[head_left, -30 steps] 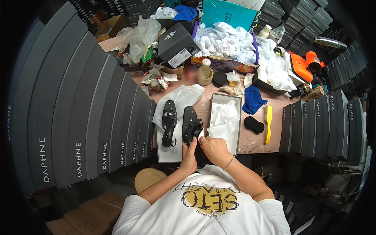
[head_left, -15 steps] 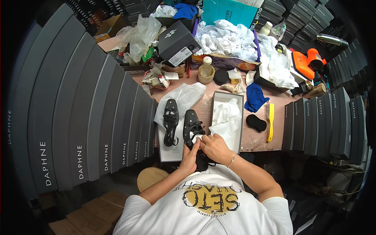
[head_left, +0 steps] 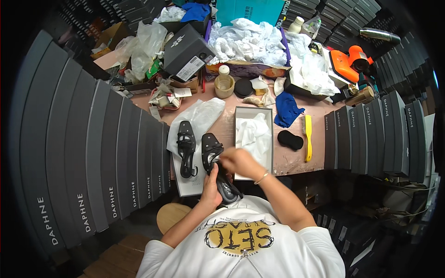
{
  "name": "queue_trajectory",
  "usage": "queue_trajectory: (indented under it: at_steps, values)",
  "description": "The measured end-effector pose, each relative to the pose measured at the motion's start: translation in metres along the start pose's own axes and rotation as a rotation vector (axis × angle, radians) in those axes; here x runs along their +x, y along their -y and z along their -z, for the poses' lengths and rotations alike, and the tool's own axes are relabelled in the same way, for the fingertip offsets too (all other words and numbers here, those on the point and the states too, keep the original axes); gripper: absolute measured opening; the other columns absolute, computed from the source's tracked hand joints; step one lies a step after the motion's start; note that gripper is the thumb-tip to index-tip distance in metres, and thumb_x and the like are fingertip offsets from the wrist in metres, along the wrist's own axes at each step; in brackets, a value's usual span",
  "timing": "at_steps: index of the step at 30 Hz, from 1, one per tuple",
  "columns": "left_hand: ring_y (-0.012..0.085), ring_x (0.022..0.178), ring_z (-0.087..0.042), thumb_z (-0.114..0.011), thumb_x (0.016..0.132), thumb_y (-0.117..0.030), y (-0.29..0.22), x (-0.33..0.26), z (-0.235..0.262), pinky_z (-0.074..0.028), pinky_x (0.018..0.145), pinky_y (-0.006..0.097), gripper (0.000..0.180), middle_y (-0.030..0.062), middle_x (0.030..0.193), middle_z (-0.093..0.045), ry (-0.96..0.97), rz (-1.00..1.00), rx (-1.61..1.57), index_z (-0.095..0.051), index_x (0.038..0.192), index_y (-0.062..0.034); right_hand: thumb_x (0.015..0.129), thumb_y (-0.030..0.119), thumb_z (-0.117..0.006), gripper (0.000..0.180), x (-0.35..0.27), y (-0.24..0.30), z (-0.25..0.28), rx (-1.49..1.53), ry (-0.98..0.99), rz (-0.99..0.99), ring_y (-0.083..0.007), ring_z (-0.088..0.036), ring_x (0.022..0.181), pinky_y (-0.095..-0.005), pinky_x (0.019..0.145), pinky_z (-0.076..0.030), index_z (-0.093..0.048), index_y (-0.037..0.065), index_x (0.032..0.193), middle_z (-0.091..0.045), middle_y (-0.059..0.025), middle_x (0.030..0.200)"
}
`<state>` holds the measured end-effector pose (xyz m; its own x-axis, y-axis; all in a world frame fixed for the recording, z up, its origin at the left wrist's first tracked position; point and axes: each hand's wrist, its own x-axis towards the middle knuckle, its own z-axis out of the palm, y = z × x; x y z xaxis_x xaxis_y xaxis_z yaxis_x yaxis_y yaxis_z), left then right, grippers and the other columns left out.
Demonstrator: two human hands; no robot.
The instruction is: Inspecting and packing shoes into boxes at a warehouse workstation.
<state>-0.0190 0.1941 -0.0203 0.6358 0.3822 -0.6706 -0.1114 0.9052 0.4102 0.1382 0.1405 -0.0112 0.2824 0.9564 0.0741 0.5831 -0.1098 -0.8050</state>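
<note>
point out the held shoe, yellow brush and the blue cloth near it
Held shoe (head_left: pixel 225 185): head view, on the insole.
Yellow brush (head_left: pixel 308 142): head view, on the handle.
Blue cloth (head_left: pixel 288 110): head view, crumpled middle.

Lettering (head_left: pixel 47 221) on grey boxes (head_left: pixel 76 139); on shirt (head_left: pixel 185 259)

left hand (head_left: pixel 211 192): holds black shoe (head_left: pixel 211 144) | right hand (head_left: pixel 243 163): blurred, near straps (head_left: pixel 212 153)
</note>
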Motion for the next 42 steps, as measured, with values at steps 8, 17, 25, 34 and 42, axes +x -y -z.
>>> queue_trajectory:
  at_steps: [8,17,25,34,42]
  values:
    - [0.0213,0.074,-0.064,-0.059,0.089,-0.023,-0.011,0.008,-0.003,-0.056,0.07,0.035,0.025,0.0109,0.085,-0.065,-0.073,0.141,0.109,-0.059,0.1,-0.0009,0.079,0.016,-0.061,0.029,0.01,-0.136,0.053,-0.551,-0.158,-0.501,-0.0415,-0.063,0.079,-0.0464,0.069,-0.051,-0.062,0.002,0.104,-0.065,-0.0217,0.09]
    - [0.0253,0.077,-0.064,-0.05,0.087,-0.009,-0.016,0.015,-0.011,-0.057,0.068,0.042,0.036,0.013,0.099,-0.055,-0.015,0.134,0.083,-0.035,0.12,-0.0112,0.073,0.0,-0.064,0.031,-0.001,0.017,0.059,0.122,-0.163,-0.121,-0.0263,-0.063,0.077,-0.0342,0.064,-0.052,-0.06,0.004,0.103,-0.061,-0.014,0.094]
    - [0.0249,0.085,-0.063,-0.047,0.084,-0.001,0.001,0.008,-0.02,-0.056,0.07,0.039,0.053,0.0138,0.109,-0.052,0.116,0.041,0.231,-0.024,0.13,-0.0127,0.074,0.006,-0.057,0.03,0.018,0.015,0.003,-0.578,-0.08,-0.213,-0.0268,-0.056,0.093,-0.0376,0.07,-0.046,-0.053,0.01,0.104,-0.055,-0.0092,0.098]
    - [0.0215,0.074,-0.062,-0.054,0.086,-0.002,0.011,0.01,-0.016,-0.056,0.061,0.035,0.042,0.0103,0.097,-0.054,0.019,-0.121,0.117,-0.032,0.121,-0.011,0.068,0.0,-0.066,0.074,0.021,-0.029,-0.005,-0.164,-0.095,-0.093,-0.0329,-0.045,0.122,-0.0419,0.095,-0.043,-0.041,0.011,0.136,-0.043,-0.0188,0.136]
    - [0.0211,0.065,-0.063,-0.058,0.088,-0.014,-0.015,0.0,-0.014,-0.056,0.059,0.035,0.034,0.0108,0.087,-0.057,-0.11,0.073,0.086,-0.037,0.113,-0.0088,0.079,0.013,-0.059,0.038,0.05,-0.178,-0.011,-0.338,-0.231,-0.412,-0.0366,-0.064,0.081,-0.0439,0.079,-0.05,-0.056,0.001,0.115,-0.065,-0.0221,0.086]
